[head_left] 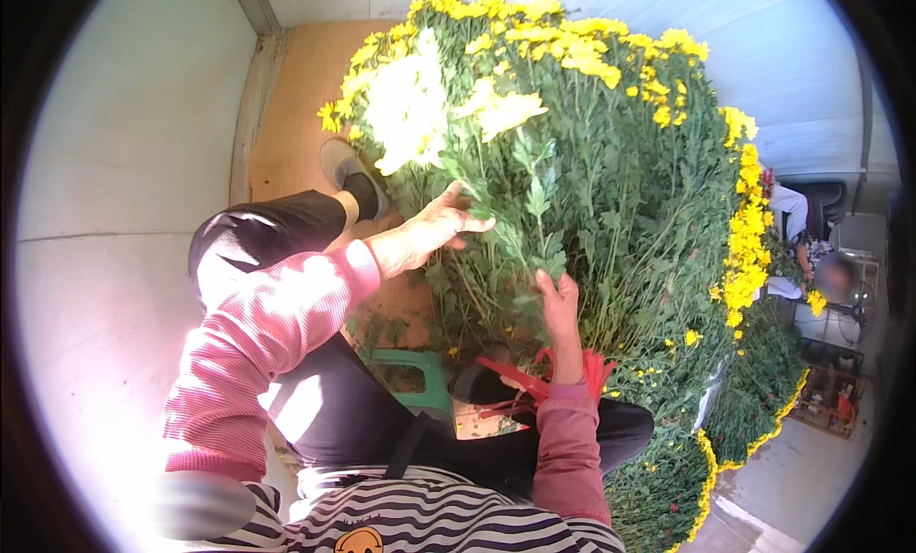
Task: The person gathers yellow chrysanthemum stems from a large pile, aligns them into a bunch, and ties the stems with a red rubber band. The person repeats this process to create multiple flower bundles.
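Pinching a leafy stem in the right grip, spread open in the left grip; probably light, bendy, easily bruised, best held low.

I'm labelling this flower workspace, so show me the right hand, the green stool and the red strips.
Right hand [561, 300]: head view, middle of the hand.
Green stool [438, 383]: head view, its right side.
Red strips [595, 372]: head view, strands beside the wrist.
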Tool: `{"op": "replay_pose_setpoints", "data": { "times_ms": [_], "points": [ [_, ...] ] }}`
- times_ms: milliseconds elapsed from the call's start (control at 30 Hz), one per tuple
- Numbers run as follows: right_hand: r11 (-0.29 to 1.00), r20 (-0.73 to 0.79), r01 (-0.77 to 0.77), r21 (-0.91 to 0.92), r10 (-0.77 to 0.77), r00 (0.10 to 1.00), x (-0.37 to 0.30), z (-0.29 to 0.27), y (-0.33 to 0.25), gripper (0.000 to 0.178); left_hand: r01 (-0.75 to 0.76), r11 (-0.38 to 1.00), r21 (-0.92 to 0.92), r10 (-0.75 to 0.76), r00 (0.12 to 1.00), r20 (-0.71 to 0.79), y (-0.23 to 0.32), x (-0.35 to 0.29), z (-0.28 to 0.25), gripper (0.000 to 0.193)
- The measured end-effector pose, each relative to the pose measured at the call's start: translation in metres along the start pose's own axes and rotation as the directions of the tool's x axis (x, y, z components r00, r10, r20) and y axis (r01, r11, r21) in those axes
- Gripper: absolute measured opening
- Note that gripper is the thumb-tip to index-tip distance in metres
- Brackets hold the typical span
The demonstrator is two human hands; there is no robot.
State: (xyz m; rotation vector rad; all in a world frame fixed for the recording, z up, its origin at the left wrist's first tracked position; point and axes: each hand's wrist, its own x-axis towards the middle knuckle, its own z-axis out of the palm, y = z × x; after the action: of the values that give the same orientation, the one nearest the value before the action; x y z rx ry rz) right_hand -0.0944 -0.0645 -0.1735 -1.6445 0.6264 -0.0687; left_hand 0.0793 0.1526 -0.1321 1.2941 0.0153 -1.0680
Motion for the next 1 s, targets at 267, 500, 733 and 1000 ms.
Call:
{"op": "replay_pose_setpoints", "data": {
  "times_ms": [267, 500, 733, 1000],
  "points": [
    [0.996, 0.006, 0.066, 0.065, -0.067, 0.998, -0.009, 0.018, -0.022, 0.021, -0.196, 0.892, -0.407, 0.259, 0.96, 0.105, 0.053, -0.014, 0.046, 0.037],
    [0.984, 0.002, 0.158, 0.078, -0.158, 0.987, -0.016, 0.034, -0.044, 0.021, -0.245, 0.905, -0.347, 0.298, 0.948, 0.109, 0.046, -0.011, 0.065, 0.031],
    [0.992, 0.205, 0.096, -0.087, -0.076, 0.976, -0.022, 0.069, -0.07, 0.022, -0.377, 0.838, -0.395, 0.345, 0.926, -0.153, 0.064, -0.029, 0.05, 0.022],
    [0.823, 0.18, 0.174, -0.541, -0.089, 0.98, 0.08, 0.086, -0.044, 0.047, -0.496, 0.762, -0.417, 0.226, 0.806, -0.547, 0.091, -0.037, -0.031, 0.01]
  ]
}}
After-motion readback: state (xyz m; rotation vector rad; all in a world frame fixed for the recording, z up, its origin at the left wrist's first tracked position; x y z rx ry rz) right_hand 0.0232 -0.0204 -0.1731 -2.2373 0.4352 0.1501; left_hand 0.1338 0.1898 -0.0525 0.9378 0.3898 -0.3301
